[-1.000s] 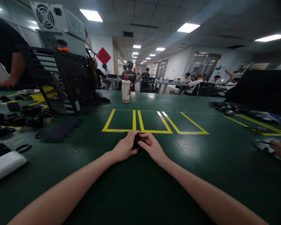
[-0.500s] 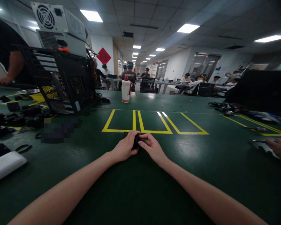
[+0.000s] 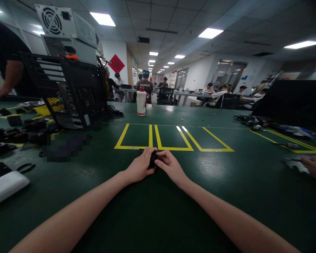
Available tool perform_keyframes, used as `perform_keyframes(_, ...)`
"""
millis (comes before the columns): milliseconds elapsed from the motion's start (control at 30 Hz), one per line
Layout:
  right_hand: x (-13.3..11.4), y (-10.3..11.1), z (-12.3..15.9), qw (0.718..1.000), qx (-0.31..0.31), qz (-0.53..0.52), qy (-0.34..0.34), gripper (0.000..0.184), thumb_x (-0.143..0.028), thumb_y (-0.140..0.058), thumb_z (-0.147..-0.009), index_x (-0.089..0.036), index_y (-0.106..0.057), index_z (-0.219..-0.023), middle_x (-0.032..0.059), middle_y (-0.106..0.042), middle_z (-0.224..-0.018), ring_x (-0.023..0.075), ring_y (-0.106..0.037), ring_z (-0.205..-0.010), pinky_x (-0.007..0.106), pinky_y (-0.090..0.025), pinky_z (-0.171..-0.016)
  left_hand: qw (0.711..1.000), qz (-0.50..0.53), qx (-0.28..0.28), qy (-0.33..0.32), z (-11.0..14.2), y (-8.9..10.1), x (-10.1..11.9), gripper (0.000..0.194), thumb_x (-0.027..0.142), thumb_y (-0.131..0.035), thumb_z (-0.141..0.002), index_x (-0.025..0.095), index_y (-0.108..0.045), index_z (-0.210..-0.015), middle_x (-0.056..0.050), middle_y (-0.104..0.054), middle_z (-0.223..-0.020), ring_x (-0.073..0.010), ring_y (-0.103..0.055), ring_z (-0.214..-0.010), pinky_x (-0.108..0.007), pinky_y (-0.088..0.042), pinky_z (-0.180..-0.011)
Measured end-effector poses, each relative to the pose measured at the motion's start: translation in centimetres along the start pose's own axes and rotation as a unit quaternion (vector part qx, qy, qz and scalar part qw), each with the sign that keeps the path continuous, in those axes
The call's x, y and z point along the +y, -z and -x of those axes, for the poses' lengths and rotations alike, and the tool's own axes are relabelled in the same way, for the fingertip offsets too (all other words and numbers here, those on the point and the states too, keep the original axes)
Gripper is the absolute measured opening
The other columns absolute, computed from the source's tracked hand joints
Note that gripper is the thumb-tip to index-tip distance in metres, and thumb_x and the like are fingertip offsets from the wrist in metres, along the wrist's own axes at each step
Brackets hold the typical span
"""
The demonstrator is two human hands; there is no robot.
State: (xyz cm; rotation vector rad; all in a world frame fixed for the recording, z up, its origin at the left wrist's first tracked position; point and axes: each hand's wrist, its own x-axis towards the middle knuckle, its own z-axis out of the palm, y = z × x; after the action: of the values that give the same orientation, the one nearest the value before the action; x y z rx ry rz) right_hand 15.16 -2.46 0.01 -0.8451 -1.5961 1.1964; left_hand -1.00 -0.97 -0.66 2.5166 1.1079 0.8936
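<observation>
Both of my hands meet on a small black object (image 3: 152, 159) that rests on the green table (image 3: 158, 211), just in front of the yellow taped boxes (image 3: 171, 138). My left hand (image 3: 139, 166) curls over its left side with the fingers closed on it. My right hand (image 3: 170, 166) pinches its right side with thumb and fingers. Most of the object is hidden between the fingers, so I cannot tell what it is.
An open black computer case (image 3: 71, 93) with a grey power supply (image 3: 65, 26) on top stands at the back left, among dark parts. A white bottle (image 3: 141, 102) stands behind the boxes. Another person's hand (image 3: 314, 167) lies at the right edge. A white block (image 3: 5, 184) lies left.
My hands stay closed on the black object in the same spot. The person at the far left has shifted an arm a little, and the hand at the right edge has moved slightly.
</observation>
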Motion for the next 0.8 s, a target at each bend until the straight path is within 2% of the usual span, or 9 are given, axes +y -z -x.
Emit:
perform_keyframes(100, 0.15, 0.07, -0.27, 1.0, 0.017, 0.012, 0.005, 0.018, -0.024, -0.053, -0.073, -0.021, -0.05, -0.09, 0.0017, -0.054, -0.096, 0.0161, -0.053, -0.095, 0.035, -0.042, -0.087, 1.0, 0.0, 0.003, 0.0, -0.04, -0.07, -0.02, 0.063, 0.02, -0.055, -0.068, 0.024, -0.021, -0.121, -0.008, -0.034, -0.12, -0.0228, -0.043, -0.106, -0.04, -0.041, -0.086)
perform_keyframes(200, 0.51, 0.26, -0.56, 1.0, 0.023, 0.017, -0.011, 0.028, -0.024, -0.054, -0.073, -0.021, -0.048, -0.099, 0.0032, -0.052, -0.102, 0.0165, -0.052, -0.098, 0.036, -0.039, -0.09, 1.0, -0.001, 0.001, -0.001, -0.04, 0.0, 0.04, 0.064, 0.018, -0.056, -0.067, 0.023, -0.021, -0.12, -0.008, -0.035, -0.118, -0.0226, -0.044, -0.105, -0.04, -0.041, -0.086)
perform_keyframes(400, 0.37, 0.29, -0.24, 1.0, -0.013, 0.006, -0.011, 0.031, -0.021, -0.058, -0.069, -0.022, -0.048, -0.098, 0.0024, -0.052, -0.102, 0.0174, -0.052, -0.099, 0.036, -0.042, -0.087, 1.0, 0.006, -0.009, 0.003, 0.05, 0.26, 0.18, 0.064, 0.017, -0.056, -0.066, 0.024, -0.021, -0.12, -0.007, -0.033, -0.119, -0.0214, -0.046, -0.102, -0.039, -0.042, -0.084)
perform_keyframes(600, 0.15, 0.04, -0.26, 1.0, 0.011, 0.017, 0.001, 0.019, -0.026, -0.054, -0.072, -0.021, -0.05, -0.09, 0.0013, -0.054, -0.096, 0.0165, -0.053, -0.094, 0.034, -0.044, -0.084, 1.0, 0.001, 0.001, 0.0, -0.04, 0.05, 0.04, 0.063, 0.02, -0.055, -0.068, 0.024, -0.021, -0.121, -0.007, -0.034, -0.119, -0.0229, -0.044, -0.105, -0.041, -0.041, -0.085)
perform_keyframes(800, 0.55, 0.44, -0.51, 0.999, 0.011, 0.034, -0.027, 0.03, -0.026, -0.054, -0.072, -0.021, -0.048, -0.1, 0.003, -0.052, -0.103, 0.0174, -0.052, -0.097, 0.037, -0.042, -0.086, 1.0, 0.011, -0.012, 0.015, 0.0, 0.35, 0.4, 0.063, 0.019, -0.054, -0.069, 0.026, -0.02, -0.121, -0.007, -0.033, -0.12, -0.022, -0.048, -0.1, -0.04, -0.044, -0.081)
